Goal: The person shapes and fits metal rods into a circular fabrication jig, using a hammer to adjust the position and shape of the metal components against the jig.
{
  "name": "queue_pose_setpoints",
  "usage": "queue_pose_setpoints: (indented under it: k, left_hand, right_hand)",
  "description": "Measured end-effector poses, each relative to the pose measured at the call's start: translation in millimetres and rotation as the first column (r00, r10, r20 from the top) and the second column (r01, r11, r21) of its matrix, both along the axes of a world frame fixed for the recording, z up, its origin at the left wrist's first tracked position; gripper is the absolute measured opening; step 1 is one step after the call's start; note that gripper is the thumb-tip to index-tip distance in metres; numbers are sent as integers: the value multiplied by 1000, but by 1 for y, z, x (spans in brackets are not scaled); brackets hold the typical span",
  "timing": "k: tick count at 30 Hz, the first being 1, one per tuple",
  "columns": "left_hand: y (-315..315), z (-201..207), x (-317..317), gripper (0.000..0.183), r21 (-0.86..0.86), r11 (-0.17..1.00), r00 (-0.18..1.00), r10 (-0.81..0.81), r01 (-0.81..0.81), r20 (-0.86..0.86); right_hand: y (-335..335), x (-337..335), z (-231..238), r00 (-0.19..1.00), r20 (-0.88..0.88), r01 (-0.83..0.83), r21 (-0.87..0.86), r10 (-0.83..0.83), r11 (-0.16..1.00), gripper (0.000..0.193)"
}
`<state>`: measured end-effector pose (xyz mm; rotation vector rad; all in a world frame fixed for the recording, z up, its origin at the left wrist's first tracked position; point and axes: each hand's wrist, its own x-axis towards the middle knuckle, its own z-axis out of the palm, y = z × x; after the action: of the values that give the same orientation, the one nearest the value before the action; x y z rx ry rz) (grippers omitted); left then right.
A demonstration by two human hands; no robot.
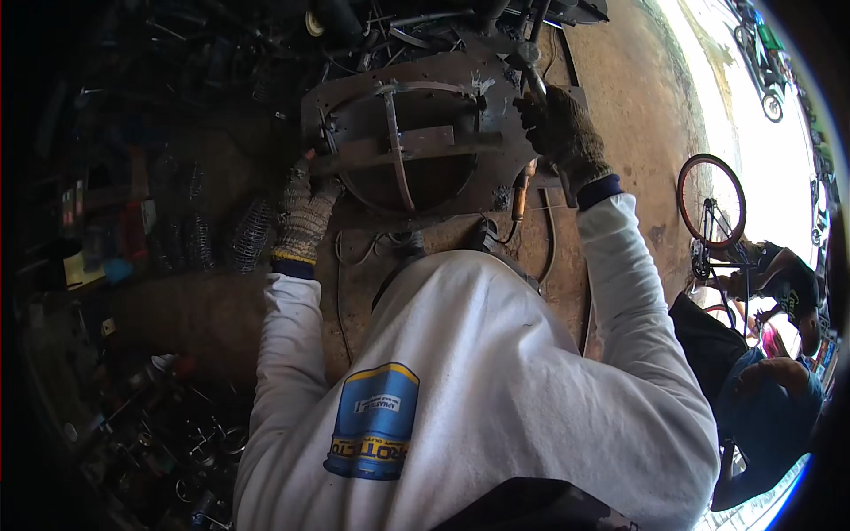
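Left hand: your gloved left hand [305,212] sits left of centre, fingers closed on the left edge of the metal frame [412,142]
Right hand: your gloved right hand [558,133], upper right of centre, is clamped around a hammer [529,66] at the frame's right side
Metal frame: rusty plate with a round opening and crossbars, upper centre, lying on the counter [620,106]
Surroundings: coil springs [252,232] just left of your left hand; a bicycle wheel [711,200] at the right edge; another person [770,389] at lower right
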<state>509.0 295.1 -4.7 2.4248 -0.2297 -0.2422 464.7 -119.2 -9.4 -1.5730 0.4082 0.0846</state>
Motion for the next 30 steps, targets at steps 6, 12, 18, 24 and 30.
queue_pose_setpoints:
  k: [6, 12, 18, 24, 30]
  left_hand:
    - [19, -45, -1, 73, -45, 998, 969, -30, 42, 244]
    - [20, -49, -13, 73, 10, 1000, 957, 9, -12, 289]
    - [11, -45, -11, 75, 80, 997, 912, -45, 14, 407]
    - [34, -73, -12, 75, -142, 990, 955, 36, 7, 294]
    - [32, -41, -22, 60, -287, 928, 970, 242, -238, -24]
  right_hand:
    - [2, 94, 24, 862, -58, -300, -859, 504, 415, 52]
    - [29, 145, 6, 734, -220, -472, -845, 642, 251, 51]
    - [33, 152, -12, 674, -72, -525, -746, 735, 408, 49]
    - [48, 108, 30, 852, 421, 130, -745, 311, 654, 37]
    - [9, -29, 15, 855, 519, 363, -571, -18, 736, 41]
